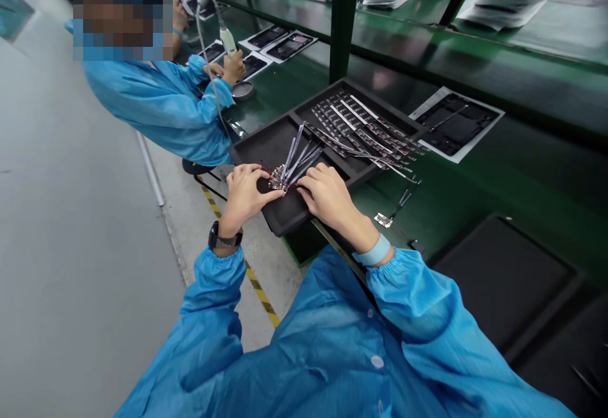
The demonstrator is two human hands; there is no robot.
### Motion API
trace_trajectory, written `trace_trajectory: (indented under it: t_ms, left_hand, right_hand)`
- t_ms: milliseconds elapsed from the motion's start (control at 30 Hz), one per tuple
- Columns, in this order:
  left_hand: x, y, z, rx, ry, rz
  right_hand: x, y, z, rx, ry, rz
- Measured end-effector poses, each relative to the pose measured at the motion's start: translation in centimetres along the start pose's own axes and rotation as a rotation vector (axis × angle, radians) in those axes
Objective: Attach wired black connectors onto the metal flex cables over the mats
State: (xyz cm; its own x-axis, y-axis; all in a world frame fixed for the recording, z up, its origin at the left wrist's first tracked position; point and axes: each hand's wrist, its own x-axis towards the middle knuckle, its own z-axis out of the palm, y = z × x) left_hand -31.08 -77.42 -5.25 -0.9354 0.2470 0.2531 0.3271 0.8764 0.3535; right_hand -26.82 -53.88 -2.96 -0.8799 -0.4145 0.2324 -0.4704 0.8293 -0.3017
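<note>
A cluster of small circuit boards (pixel 279 178) with long, thin flat cables (pixel 298 159) fanning away from it lies over the near compartment of a black tray (pixel 270 211). My left hand (pixel 247 191) is closed at the cluster's left side, thumb along its near edge and fingers at its far edge. From the right, my right hand (pixel 327 195) pinches at the same cluster, its fingertips partly hidden. Reddish bits, perhaps wires, show by both hands' fingertips. Strips of parts (pixel 354 125) lie in rows in the tray's far compartment, some hanging over its right edge.
One loose board with a cable (pixel 382 220) lies on the green bench (pixel 427 202). Beyond it is a dark panel on a white sheet (pixel 456 123); a black tray (pixel 506 278) sits at right. A co-worker in blue (pixel 156 107) holds a tool at left. A green post (pixel 342 25) supports the shelf.
</note>
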Motion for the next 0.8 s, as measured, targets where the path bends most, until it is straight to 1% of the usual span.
trace_trajectory:
  t_ms: [100, 300, 400, 467, 600, 800]
  left_hand:
    - [-0.1, 0.1, 0.0, -0.013, 0.002, 0.002]
    - [-0.2, 0.8, 0.1, -0.064, 0.057, -0.066]
    - [-0.6, 1.2, 0.0, -0.078, 0.087, -0.076]
    - [-0.9, 1.4, -0.1, -0.074, 0.074, -0.056]
    - [-1.3, 1.8, -0.2, -0.032, 0.006, -0.028]
    - [-1.3, 1.9, -0.3, 0.02, 0.024, -0.021]
  right_hand:
    - [-0.2, -0.3, 0.0, -0.001, -0.051, -0.014]
    - [-0.6, -0.5, 0.0, 0.022, -0.073, 0.007]
    - [-0.7, -0.7, -0.2, 0.044, -0.074, 0.024]
    - [-0.7, -0.9, -0.4, 0.049, -0.069, 0.034]
    - [-0.6, -1.0, -0.5, 0.034, -0.083, 0.044]
    - [-0.4, -0.9, -0.2, 0.011, -0.14, 0.031]
